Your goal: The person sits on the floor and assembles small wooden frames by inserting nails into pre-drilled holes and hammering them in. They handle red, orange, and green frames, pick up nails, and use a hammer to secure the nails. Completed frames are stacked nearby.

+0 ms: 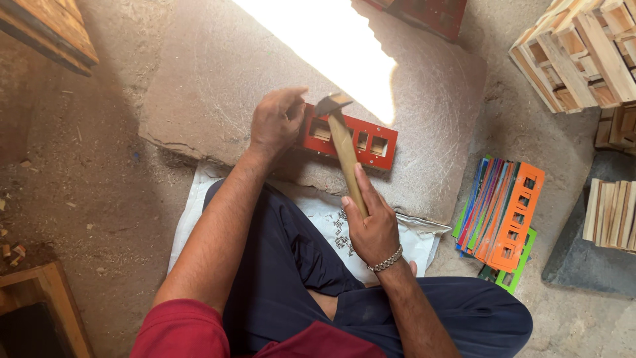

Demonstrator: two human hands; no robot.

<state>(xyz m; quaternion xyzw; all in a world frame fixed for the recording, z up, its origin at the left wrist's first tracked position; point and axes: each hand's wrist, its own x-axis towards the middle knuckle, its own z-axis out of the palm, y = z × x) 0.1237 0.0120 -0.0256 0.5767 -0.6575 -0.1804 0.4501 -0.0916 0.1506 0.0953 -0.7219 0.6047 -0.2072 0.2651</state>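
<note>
Steadying the red frame (350,140) on the stone slab (218,73), your left hand (275,122) pinches its end beneath the hammer (342,142). Your right hand (372,222) is clenched low on the handle for swing. Nails (341,232) lie on the white cloth (192,205); coloured frames (507,215) are stacked well clear to the right.

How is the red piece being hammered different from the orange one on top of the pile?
The red piece lies alone on the stone slab, held by the left hand; the orange piece tops a colourful stack on the floor, untouched. The red one lies sideways across the view, the orange one runs up and down. The hammer in the right hand is over the red one only. Both are flat with square holes.
</note>
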